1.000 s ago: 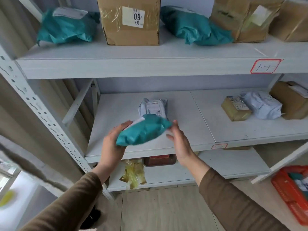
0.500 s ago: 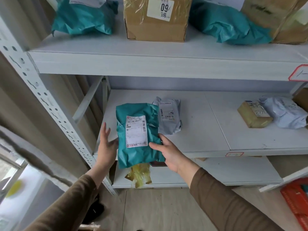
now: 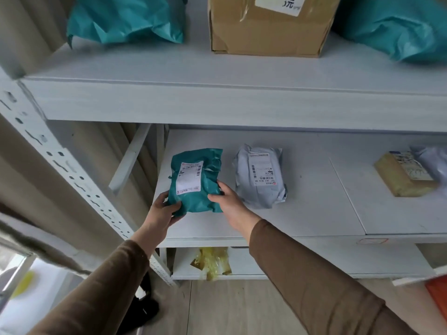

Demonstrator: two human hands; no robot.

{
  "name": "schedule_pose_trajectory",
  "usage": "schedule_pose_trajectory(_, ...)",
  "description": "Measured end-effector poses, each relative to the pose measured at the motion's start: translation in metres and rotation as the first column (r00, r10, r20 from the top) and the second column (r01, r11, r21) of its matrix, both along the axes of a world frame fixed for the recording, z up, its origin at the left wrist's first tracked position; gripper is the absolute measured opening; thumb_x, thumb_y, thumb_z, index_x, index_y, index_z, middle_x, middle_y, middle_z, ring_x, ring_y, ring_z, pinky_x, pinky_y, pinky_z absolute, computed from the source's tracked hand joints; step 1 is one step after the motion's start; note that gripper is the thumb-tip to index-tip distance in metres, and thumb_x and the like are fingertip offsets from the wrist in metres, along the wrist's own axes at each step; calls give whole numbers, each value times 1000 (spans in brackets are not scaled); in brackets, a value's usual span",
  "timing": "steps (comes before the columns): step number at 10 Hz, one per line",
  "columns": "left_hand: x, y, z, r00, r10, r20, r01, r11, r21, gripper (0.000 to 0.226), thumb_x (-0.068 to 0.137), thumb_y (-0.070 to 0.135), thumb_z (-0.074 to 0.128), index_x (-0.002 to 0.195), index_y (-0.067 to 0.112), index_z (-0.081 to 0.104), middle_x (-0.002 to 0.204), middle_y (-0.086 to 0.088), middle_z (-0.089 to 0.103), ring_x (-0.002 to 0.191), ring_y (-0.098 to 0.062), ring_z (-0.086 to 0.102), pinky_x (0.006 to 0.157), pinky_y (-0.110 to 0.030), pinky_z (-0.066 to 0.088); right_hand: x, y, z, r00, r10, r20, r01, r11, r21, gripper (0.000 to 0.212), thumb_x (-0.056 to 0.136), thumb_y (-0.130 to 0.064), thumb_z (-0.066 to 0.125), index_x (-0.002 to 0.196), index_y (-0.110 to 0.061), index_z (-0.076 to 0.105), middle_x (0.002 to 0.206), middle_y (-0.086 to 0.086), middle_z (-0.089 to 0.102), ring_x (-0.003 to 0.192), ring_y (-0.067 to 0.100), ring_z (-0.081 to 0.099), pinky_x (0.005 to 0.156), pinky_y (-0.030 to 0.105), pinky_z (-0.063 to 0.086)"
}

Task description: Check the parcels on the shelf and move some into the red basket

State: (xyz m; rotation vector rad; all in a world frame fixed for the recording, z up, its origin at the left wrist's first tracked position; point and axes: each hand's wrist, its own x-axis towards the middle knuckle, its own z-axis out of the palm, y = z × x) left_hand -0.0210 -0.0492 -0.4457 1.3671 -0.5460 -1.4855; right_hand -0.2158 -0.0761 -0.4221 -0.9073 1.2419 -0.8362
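The task looks to be in its checking stage, with little to show how much has gone into the red basket (image 3: 438, 296), of which only an orange-red corner appears at the lower right edge, its contents out of sight. The teal parcel (image 3: 195, 180) lies label-up on the middle shelf (image 3: 302, 213), near its left end and just beside a grey parcel (image 3: 262, 176), so it seems to be one that is being read on the shelf and not carried off, though that is a judgement. Left to check on this shelf are the grey parcel and, well apart to the right, a yellowish packet (image 3: 404, 175) with another pale bag partly cut off by the frame. The upper shelf (image 3: 217, 102) holds a second teal bag (image 3: 125, 18), a cardboard box (image 3: 266, 27) and a third teal bag (image 3: 396, 25); a yellow bag (image 3: 211, 262) sits on the shelf below. Both arms reach forward in brown sleeves. The left hand (image 3: 160, 212) has its grip closed on the parcel's near left corner, thumb on top and fingers curled beneath. The right hand (image 3: 229, 201) holds the parcel's near right edge, its thumb pinching onto the top and fingers tucked along the side.
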Motion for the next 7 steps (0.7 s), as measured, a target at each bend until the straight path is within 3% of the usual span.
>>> schedule_pose_trajectory(1, 1, -24, -11, 998, 27, 56, -29, 999, 35, 52, 96, -18, 53, 141, 7, 53, 131, -16, 62, 106, -34, 69, 71, -31, 66, 5, -17, -7, 999, 2, -36, -1, 1000, 11, 63, 98, 9, 54, 153, -21, 45, 139, 4, 62, 118, 23, 64, 87, 27, 56)
schedule_pose_trajectory(2, 0, -39, -24, 989, 102, 104, -107, 993, 48, 52, 94, -22, 52, 135, 10, 58, 130, -15, 65, 106, -34, 69, 68, -28, 64, 12, -31, -12, 993, 19, -118, -17, 1000, 18, 75, 97, 12, 49, 161, -25, 33, 154, 5, 53, 129, 24, 60, 96, 31, 54)
schedule_pose_trajectory(3, 0, -46, -34, 979, 144, 143, -155, 986, 67, 57, 93, -24, 48, 140, 9, 55, 127, -15, 65, 97, -28, 70, 79, -32, 62, 15, -36, -8, 983, 58, -172, -53, 998, 34, 76, 100, 9, 46, 164, -26, 23, 163, 5, 41, 140, 25, 52, 101, 29, 49)
schedule_pose_trajectory(4, 2, -50, -42, 979, 138, 148, -153, 984, 91, 60, 94, -23, 46, 143, 11, 53, 129, -14, 63, 100, -31, 68, 90, -38, 58, 15, -35, -9, 986, 66, -151, -62, 997, 36, 72, 103, 7, 44, 165, -21, 19, 157, 2, 43, 143, 23, 46, 95, 23, 43)
schedule_pose_trajectory(5, 7, -51, -40, 982, 79, 173, -103, 986, 132, 62, 97, -17, 53, 149, 16, 51, 138, -13, 60, 111, -35, 66, 92, -37, 57, 18, -33, -19, 987, 89, -131, -87, 996, 18, 69, 103, 5, 44, 161, -28, 29, 156, 0, 49, 135, 21, 56, 97, 26, 50)
schedule_pose_trajectory(6, 11, -47, -41, 975, -8, 220, -25, 989, 146, 73, 95, -8, 66, 158, 19, 40, 148, -16, 57, 122, -36, 64, 99, -38, 55, 15, -28, -25, 988, 73, -140, -71, 997, 20, 71, 105, 0, 46, 164, -30, 21, 164, -3, 38, 143, 19, 47, 106, 26, 42)
schedule_pose_trajectory(7, 12, -33, -28, 922, -52, 383, -13, 986, 166, 86, 91, 5, 76, 163, 18, 30, 161, -16, 44, 137, -37, 54, 111, -40, 46, 4, -24, -20, 979, 35, -199, -45, 998, -44, 68, 106, -6, 48, 164, -29, 21, 169, -2, 27, 151, 22, 35, 107, 27, 33)
